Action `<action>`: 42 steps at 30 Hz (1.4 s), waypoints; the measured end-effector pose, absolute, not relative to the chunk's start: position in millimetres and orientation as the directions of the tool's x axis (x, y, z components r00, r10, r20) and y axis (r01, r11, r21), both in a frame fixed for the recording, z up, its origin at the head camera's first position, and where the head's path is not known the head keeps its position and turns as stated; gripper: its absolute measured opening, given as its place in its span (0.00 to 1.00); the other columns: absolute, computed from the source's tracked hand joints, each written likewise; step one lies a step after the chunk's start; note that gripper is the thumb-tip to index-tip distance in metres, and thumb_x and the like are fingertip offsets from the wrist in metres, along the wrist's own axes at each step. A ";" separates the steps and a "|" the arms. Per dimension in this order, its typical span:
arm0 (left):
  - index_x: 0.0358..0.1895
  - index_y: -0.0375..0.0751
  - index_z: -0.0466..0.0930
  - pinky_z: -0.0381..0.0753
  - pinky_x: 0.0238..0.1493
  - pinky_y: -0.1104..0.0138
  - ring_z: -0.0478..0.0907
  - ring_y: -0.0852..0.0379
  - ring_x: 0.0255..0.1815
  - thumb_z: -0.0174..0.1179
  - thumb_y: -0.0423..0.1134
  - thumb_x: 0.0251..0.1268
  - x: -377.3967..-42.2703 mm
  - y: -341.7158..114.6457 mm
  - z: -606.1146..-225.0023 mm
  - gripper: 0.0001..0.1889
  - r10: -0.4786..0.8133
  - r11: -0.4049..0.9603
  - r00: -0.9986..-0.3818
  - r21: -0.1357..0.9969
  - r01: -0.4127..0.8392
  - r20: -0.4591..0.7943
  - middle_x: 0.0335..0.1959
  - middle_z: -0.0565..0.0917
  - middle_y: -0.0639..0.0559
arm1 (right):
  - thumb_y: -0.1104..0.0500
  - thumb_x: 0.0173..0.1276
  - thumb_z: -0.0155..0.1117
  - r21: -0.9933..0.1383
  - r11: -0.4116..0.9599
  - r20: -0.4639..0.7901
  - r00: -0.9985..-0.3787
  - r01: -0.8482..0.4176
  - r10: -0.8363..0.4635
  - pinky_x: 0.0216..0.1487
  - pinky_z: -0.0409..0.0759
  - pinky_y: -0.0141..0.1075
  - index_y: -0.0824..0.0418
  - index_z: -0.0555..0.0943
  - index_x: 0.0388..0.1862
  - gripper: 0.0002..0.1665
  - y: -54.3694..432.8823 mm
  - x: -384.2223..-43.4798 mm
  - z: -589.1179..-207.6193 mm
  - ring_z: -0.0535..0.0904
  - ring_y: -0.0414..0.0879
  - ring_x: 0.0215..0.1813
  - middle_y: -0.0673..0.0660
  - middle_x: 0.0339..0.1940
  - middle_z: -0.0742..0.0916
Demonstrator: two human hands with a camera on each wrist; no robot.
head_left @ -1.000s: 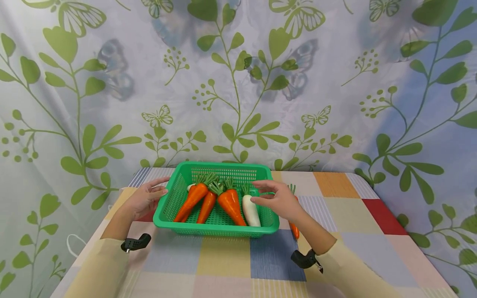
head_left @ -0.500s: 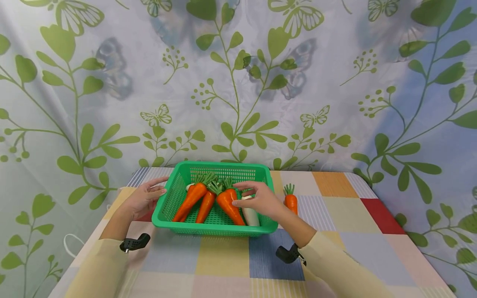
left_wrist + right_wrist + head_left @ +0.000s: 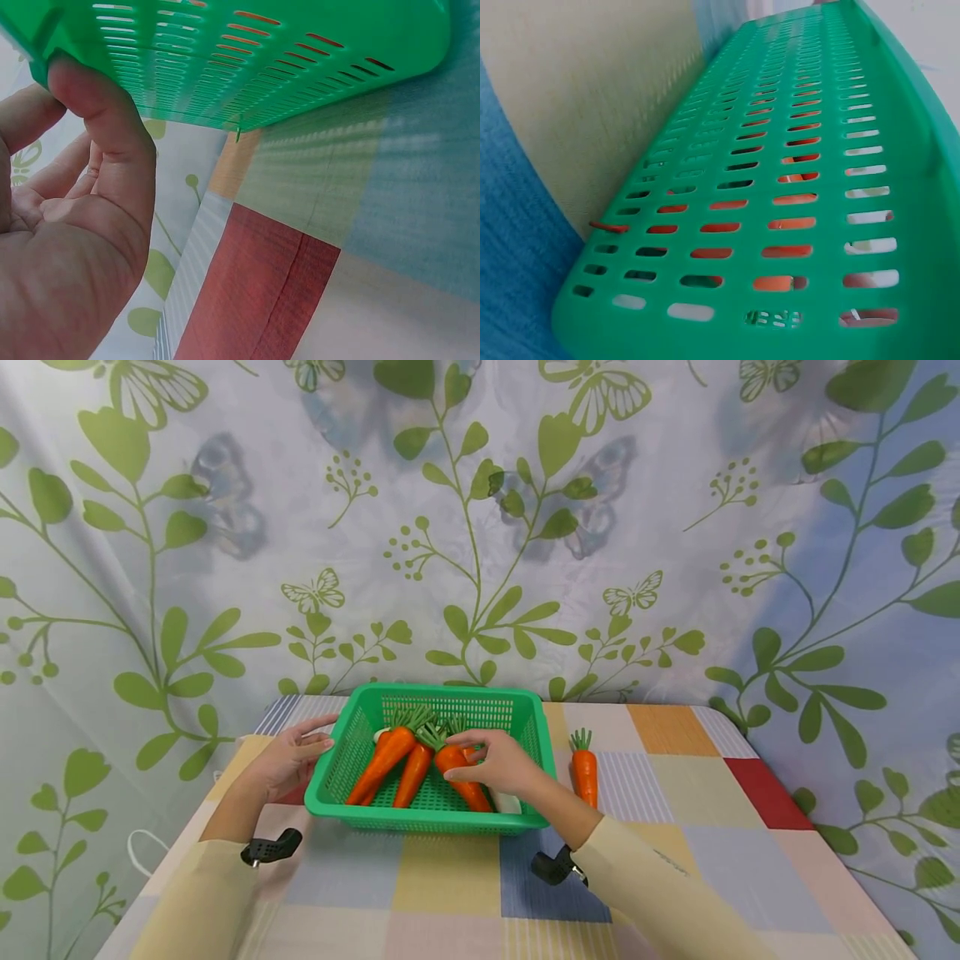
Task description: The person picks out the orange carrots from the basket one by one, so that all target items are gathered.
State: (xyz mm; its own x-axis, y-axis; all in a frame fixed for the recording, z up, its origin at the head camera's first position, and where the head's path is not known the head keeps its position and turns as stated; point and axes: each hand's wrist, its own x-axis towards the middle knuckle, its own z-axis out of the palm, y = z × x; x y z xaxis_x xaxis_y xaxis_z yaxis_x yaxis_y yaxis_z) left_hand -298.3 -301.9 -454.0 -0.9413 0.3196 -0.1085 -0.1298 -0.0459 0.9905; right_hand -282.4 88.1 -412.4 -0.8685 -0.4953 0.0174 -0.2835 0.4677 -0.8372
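"Where's the left hand (image 3: pixel 288 764)?"

"At the left end of the green plastic basket (image 3: pixel 372 816). The left wrist view shows the thumb tip against the rim; thumb and fingers look relaxed, standing apart."

"And the right hand (image 3: pixel 498 764)?"

"Inside the basket's outline, over its right half. Thumb and fingers are apart, one above and one below the upper end of a carrot (image 3: pixel 468 791). I can't tell whether they touch it, and the right wrist view shows only the basket's slotted wall, not the hand."

"What else is in there?"

"More carrots. One slants across the left side (image 3: pixel 382 766), with another (image 3: pixel 412 777) just beside it. A white radish (image 3: pixel 508 803) lies right of the carrot by the right hand, partly hidden under the hand and wrist. The green stems point toward the far side."

"Anything outside?"

"A single carrot (image 3: pixel 585 772) on the patchwork-covered tabletop (image 3: pixel 450 868), right of the basket and apart from it. Behind everything hangs a leaf-and-butterfly curtain (image 3: pixel 450 527)."
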 end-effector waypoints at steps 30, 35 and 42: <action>0.80 0.40 0.51 0.89 0.48 0.66 0.87 0.62 0.43 0.55 0.35 0.78 -299.4 -304.1 -454.0 0.34 0.327 -0.072 -0.939 0.988 -0.133 -0.103 0.40 0.85 0.58 | 0.61 0.60 0.79 -0.702 0.621 -0.063 -0.838 -0.350 -0.542 0.41 0.83 0.35 0.51 0.80 0.67 0.35 68.0 -302.2 -421.4 0.80 0.47 0.45 0.58 0.61 0.83; 0.80 0.40 0.50 0.89 0.48 0.67 0.87 0.62 0.42 0.54 0.34 0.79 -299.4 -303.9 -453.6 0.33 0.336 -0.075 -0.937 0.989 -0.130 -0.098 0.40 0.85 0.58 | 0.62 0.59 0.80 -0.664 0.642 -0.053 -0.832 -0.383 -0.552 0.41 0.83 0.35 0.51 0.80 0.67 0.36 66.2 -302.7 -420.1 0.80 0.47 0.45 0.59 0.59 0.84; 0.80 0.40 0.50 0.89 0.48 0.66 0.87 0.62 0.42 0.55 0.35 0.79 -298.6 -303.1 -453.6 0.34 0.339 -0.075 -0.935 0.988 -0.135 -0.102 0.40 0.85 0.58 | 0.64 0.58 0.80 -0.642 0.650 -0.042 -0.827 -0.407 -0.560 0.38 0.82 0.35 0.51 0.82 0.65 0.35 66.3 -304.1 -420.8 0.79 0.47 0.42 0.59 0.54 0.84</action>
